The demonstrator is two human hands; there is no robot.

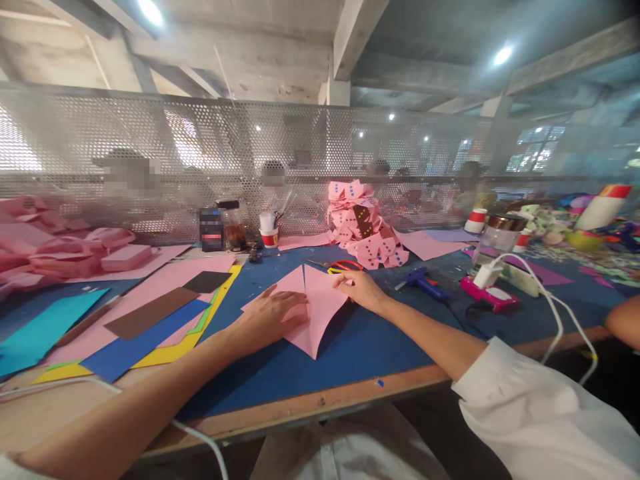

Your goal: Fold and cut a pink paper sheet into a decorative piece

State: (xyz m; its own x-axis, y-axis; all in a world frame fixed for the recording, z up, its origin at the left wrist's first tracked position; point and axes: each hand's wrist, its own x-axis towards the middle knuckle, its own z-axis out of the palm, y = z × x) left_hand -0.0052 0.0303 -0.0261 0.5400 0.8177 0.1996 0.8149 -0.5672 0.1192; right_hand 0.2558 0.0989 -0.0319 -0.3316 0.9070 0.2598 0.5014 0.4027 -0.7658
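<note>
A pink paper sheet (320,313) with a crease or slit at its top middle lies on the blue table mat, its right side lifted in a curve. My left hand (280,310) rests flat on the sheet's left part, fingers stretched out. At the sheet's upper right edge, my right hand (361,290) pinches the paper between thumb and fingers. Scissors (345,266) with red and yellow handles lie just behind the right hand, partly hidden by the paper. Farther right is a blue glue gun (425,283).
Coloured sheets (155,313) lie at left, before a pile of folded pink pieces (65,243). Dotted pink pieces (367,223) are heaped at the back near a mesh partition (300,133). A pink power strip (490,295), white cables and a clear jar (500,241) stand right.
</note>
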